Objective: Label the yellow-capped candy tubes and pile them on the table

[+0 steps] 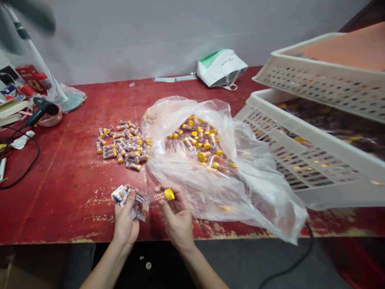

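My left hand (pixel 126 218) is closed on several small printed plastic packets (pixel 120 195), which fan out past the thumb. Between the thumb and fingers of my right hand (pixel 178 220) lies a small clear tube with a yellow cap (pixel 164 195), its capped end pointing right. The tube's other end is close to the packets; I cannot tell whether they touch. Ahead on the red table is a pile of wrapped yellow-capped tubes (pixel 128 144). To its right, a large clear plastic bag (pixel 249 176) lies open with many loose tubes (pixel 207 138) in it.
Two white perforated crates (pixel 300 160) are stacked at the right, holding more pieces. A white and green bag (pixel 222 70) stands by the wall. At the left are a barcode scanner (pixel 43 110), its black cable and a fan stand (pixel 45 56). The table's front edge is worn.
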A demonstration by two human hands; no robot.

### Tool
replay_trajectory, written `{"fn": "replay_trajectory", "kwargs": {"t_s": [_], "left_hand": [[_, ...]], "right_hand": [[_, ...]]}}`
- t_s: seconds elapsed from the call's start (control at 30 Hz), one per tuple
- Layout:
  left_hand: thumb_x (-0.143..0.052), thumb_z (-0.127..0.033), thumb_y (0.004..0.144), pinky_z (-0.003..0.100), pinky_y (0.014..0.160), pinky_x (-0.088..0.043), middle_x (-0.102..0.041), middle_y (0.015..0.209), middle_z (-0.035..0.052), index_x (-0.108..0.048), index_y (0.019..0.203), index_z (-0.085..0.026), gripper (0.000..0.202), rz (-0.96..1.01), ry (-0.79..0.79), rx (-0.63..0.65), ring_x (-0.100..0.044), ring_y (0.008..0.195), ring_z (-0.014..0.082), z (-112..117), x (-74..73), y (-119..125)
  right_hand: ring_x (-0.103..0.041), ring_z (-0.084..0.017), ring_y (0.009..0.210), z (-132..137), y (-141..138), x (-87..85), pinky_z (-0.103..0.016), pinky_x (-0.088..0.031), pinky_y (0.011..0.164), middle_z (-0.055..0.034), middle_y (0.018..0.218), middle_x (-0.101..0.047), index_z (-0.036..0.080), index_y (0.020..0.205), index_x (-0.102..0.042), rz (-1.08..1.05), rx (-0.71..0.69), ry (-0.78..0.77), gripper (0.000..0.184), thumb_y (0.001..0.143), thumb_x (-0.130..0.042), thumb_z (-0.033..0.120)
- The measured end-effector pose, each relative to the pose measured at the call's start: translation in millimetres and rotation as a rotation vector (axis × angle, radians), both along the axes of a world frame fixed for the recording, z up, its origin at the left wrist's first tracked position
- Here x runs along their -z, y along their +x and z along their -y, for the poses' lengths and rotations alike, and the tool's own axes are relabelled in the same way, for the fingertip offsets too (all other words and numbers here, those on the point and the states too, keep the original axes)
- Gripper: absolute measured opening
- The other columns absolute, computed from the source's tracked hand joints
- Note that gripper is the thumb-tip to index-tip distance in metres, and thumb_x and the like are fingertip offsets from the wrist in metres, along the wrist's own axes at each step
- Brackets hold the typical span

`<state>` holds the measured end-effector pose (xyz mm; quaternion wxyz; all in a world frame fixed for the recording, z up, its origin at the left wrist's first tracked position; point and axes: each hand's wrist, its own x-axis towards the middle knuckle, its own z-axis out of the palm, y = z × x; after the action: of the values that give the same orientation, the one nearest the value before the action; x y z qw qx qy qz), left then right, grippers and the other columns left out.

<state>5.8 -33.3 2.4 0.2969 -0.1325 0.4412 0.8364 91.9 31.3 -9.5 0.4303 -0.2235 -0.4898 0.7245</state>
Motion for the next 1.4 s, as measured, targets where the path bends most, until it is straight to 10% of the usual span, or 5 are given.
{"fn": "replay_trajectory", "kwargs": {"t_s": [0.43, 0.63, 0.9, 1.2, 1.4], "left_hand": [[-0.091, -0.027, 0.051, 0.019, 0.059, -0.049, -0.065, 0.072, -0.0038, -0.066, 0.093, -0.017, 0.05, -0.04, -0.073, 0.069, -0.059, 0.06, 0.0079, 5, 3.1, -6], [-0.09, -0.025, 0.054, 0.019, 0.059, -0.048, -0.065, 0.076, -0.0034, -0.067, 0.099, -0.018, 0.051, -0.022, -0.08, 0.076, -0.06, 0.063, 0.0077, 7, 3.1, -11], [-0.089, -0.023, 0.057, 0.019, 0.063, -0.05, -0.068, 0.079, -0.002, -0.069, 0.091, -0.018, 0.04, 0.064, -0.042, 0.069, -0.063, 0.067, 0.0089, 6, 1.4, -10], [-0.09, -0.025, 0.054, 0.019, 0.059, -0.048, -0.065, 0.074, -0.0033, -0.068, 0.096, -0.018, 0.048, -0.042, -0.086, 0.093, -0.06, 0.062, 0.0086, 5, -1.1, -7], [-0.09, -0.035, 0.054, 0.024, 0.066, -0.051, -0.067, 0.076, -0.0006, -0.066, 0.086, -0.017, 0.044, -0.092, -0.047, 0.169, -0.061, 0.065, 0.0109, 6, -2.9, -5]], "right_hand": [[-0.073, -0.019, 0.086, -2, 33, 8.1, -0.036, -0.062, 0.078, -0.009, 0.122, -0.068, 0.029, 0.13, -0.058, 0.161, 0.015, 0.197, 0.033, 0.097, -0.052, 0.026], [-0.065, -0.025, 0.116, -23, 48, -4.7, -0.042, -0.055, 0.098, -0.0073, 0.124, -0.069, 0.03, 0.123, -0.067, 0.246, -0.136, 0.625, 0.038, 0.092, -0.056, 0.012], [-0.076, -0.023, 0.084, -23, 55, 1.1, -0.036, -0.066, 0.068, -0.0078, 0.119, -0.071, 0.031, 0.116, -0.071, 0.059, -0.092, 0.168, 0.028, 0.094, -0.057, 0.021], [-0.069, -0.023, 0.105, -28, 52, -13.2, -0.038, -0.061, 0.087, -0.0063, 0.113, -0.073, 0.032, 0.108, -0.074, 0.207, -0.179, 0.546, 0.031, 0.091, -0.058, 0.011], [-0.054, -0.025, 0.13, -24, 39, -7.5, -0.041, -0.052, 0.101, -0.0089, 0.141, -0.056, 0.03, 0.139, -0.053, 0.246, -0.301, 0.646, 0.051, 0.092, -0.055, 0.012]]}}
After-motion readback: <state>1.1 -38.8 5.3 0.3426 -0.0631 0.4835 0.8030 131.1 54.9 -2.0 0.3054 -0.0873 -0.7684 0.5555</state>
